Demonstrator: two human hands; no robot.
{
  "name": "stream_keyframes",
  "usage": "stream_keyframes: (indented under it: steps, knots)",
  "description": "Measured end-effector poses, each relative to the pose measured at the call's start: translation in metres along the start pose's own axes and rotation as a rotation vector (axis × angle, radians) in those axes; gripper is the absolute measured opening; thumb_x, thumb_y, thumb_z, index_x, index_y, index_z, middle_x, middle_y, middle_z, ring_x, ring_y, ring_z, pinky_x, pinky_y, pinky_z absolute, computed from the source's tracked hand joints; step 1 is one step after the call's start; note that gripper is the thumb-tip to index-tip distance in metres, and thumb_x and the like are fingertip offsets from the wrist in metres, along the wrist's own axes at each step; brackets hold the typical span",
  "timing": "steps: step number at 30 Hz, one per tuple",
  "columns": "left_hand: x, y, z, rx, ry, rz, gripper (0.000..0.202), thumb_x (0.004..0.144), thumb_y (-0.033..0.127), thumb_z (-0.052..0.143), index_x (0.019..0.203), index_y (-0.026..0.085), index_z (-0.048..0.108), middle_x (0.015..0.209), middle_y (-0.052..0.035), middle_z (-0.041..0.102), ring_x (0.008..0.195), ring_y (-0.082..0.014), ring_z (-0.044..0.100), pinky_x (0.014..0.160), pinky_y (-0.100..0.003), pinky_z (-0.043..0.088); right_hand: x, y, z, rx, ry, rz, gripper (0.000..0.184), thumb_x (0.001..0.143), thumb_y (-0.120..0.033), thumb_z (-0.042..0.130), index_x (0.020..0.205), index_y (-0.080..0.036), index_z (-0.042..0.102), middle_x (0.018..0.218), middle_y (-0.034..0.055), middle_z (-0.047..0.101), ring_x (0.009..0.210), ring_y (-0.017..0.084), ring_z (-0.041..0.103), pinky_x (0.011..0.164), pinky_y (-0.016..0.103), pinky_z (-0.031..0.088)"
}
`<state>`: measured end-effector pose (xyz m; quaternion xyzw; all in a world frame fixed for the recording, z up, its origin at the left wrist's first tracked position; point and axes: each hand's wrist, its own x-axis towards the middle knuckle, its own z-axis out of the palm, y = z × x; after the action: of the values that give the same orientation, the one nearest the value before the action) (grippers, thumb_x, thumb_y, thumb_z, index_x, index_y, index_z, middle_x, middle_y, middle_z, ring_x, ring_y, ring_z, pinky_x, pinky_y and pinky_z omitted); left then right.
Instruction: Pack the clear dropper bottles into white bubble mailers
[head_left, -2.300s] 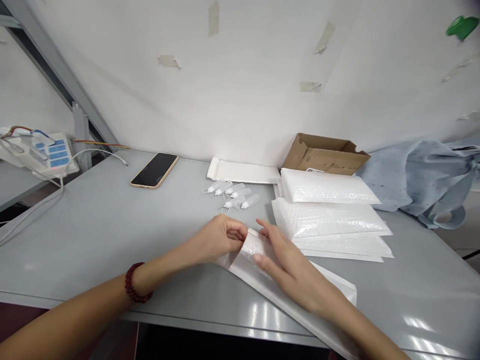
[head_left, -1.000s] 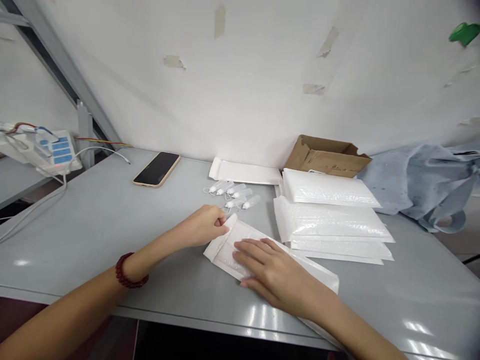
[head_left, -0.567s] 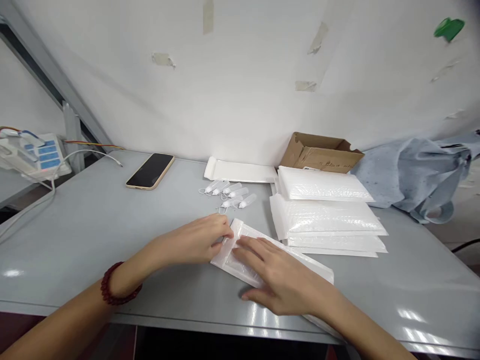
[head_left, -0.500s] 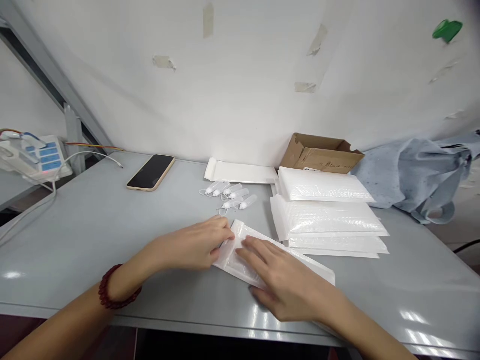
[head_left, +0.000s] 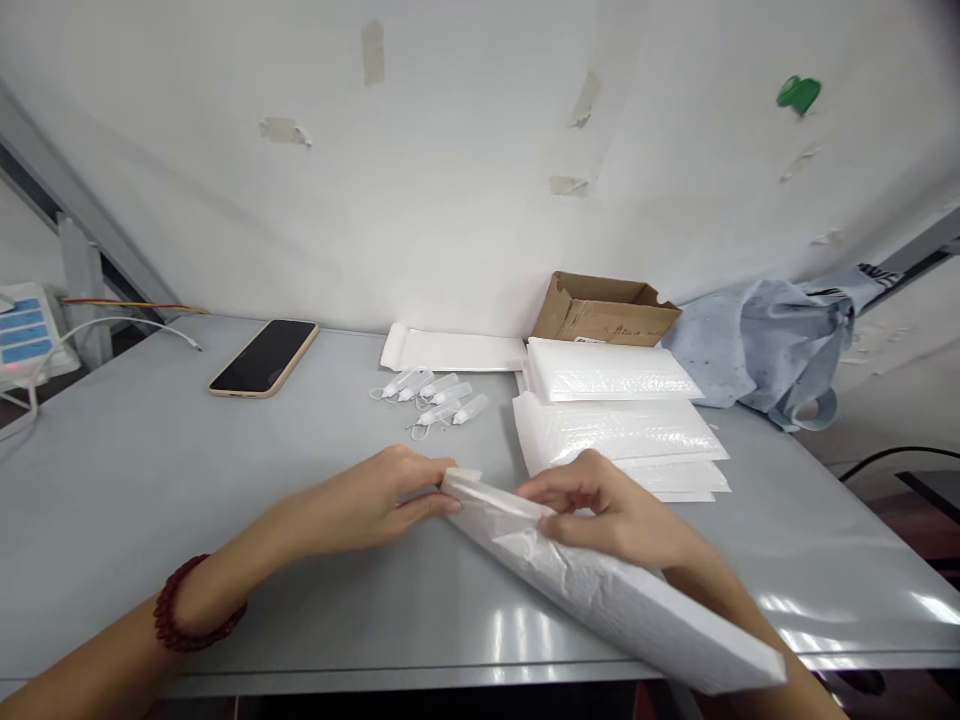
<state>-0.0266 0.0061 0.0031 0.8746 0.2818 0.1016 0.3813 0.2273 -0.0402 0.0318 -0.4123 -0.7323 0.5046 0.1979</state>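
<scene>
A white bubble mailer (head_left: 592,590) is raised off the grey table and tilted, its far corner pointing down to the right. My left hand (head_left: 394,500) pinches its left end between thumb and fingers. On the upper edge, near that end, the thumb and fingers of my right hand (head_left: 607,510) are closed. Just beyond my hands lie several small clear dropper bottles (head_left: 439,392) with thin loops. What is inside the mailer cannot be seen.
More white bubble mailers (head_left: 622,430) are stacked at the right, before an open cardboard box (head_left: 607,310). One flat mailer (head_left: 457,350) lies by the wall. A phone (head_left: 264,357), a white cable (head_left: 120,322) and a power strip (head_left: 34,335) are left; blue-grey cloth (head_left: 750,340) is right.
The mailer lay flat on the table under my right hand; now it is lifted and turned up on edge. My right hand has gone from pressing to pinching it. The view has shifted right.
</scene>
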Motion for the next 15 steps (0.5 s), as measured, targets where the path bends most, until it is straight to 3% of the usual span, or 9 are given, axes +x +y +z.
stream_keyframes:
  steps: [2, 4, 6, 9, 13, 15]
  knots:
    - [0.004, 0.005, 0.001, -0.109, 0.07, -0.065, 0.03, 0.094, 0.037, 0.044, 0.078, 0.016, 0.061, 0.066, 0.0017, 0.056, 0.059, -0.0112, 0.049, 0.054, -0.023, 0.034, -0.004, 0.0, -0.016, 0.229, 0.102, 0.04, 0.017, 0.081, -0.023, 0.06, 0.092, -0.019, 0.073, 0.078, 0.0006, 0.071, 0.065, 0.011, 0.062, 0.059, 0.022, 0.046]
    - [0.011, 0.009, 0.002, -0.265, 0.132, -0.13, 0.031, 0.092, 0.039, 0.048, 0.075, 0.016, 0.061, 0.065, 0.0013, 0.057, 0.059, -0.0117, 0.051, 0.053, -0.022, 0.036, -0.01, 0.004, -0.035, 0.425, 0.302, 0.043, 0.017, 0.082, -0.031, 0.06, 0.088, -0.02, 0.072, 0.086, 0.0035, 0.073, 0.074, 0.015, 0.067, 0.068, 0.026, 0.052]
    - [0.023, 0.014, 0.003, -0.438, 0.157, -0.177, 0.029, 0.089, 0.038, 0.053, 0.073, 0.015, 0.061, 0.065, 0.0008, 0.06, 0.062, -0.0127, 0.056, 0.058, -0.022, 0.042, -0.016, 0.011, -0.057, 0.59, 0.438, 0.047, 0.022, 0.081, -0.04, 0.058, 0.088, -0.022, 0.07, 0.081, 0.0038, 0.073, 0.071, 0.019, 0.069, 0.063, 0.031, 0.054]
    - [0.047, 0.025, 0.006, -0.676, 0.123, -0.214, 0.022, 0.087, 0.033, 0.057, 0.076, 0.015, 0.064, 0.068, -0.0012, 0.065, 0.062, -0.0132, 0.06, 0.062, -0.025, 0.049, -0.028, 0.026, -0.091, 0.766, 0.668, 0.013, 0.036, 0.088, -0.048, 0.042, 0.085, -0.023, 0.068, 0.077, 0.003, 0.072, 0.069, 0.016, 0.069, 0.063, 0.031, 0.056]
    - [0.082, 0.038, 0.016, -0.924, 0.041, -0.348, 0.018, 0.086, 0.027, 0.058, 0.081, 0.012, 0.067, 0.073, -0.0051, 0.069, 0.06, -0.012, 0.062, 0.058, -0.023, 0.05, -0.046, 0.05, -0.124, 0.866, 1.136, 0.003, 0.03, 0.087, -0.044, 0.046, 0.082, -0.022, 0.066, 0.084, 0.0047, 0.072, 0.081, 0.015, 0.069, 0.072, 0.026, 0.057]
    - [0.097, 0.042, 0.02, -0.986, 0.031, -0.409, 0.017, 0.086, 0.025, 0.059, 0.08, 0.01, 0.066, 0.071, -0.0067, 0.069, 0.06, -0.0125, 0.063, 0.059, -0.024, 0.051, -0.055, 0.062, -0.135, 0.866, 1.264, 0.002, 0.029, 0.087, -0.038, 0.042, 0.08, -0.021, 0.065, 0.09, 0.008, 0.071, 0.091, 0.017, 0.069, 0.08, 0.03, 0.056]
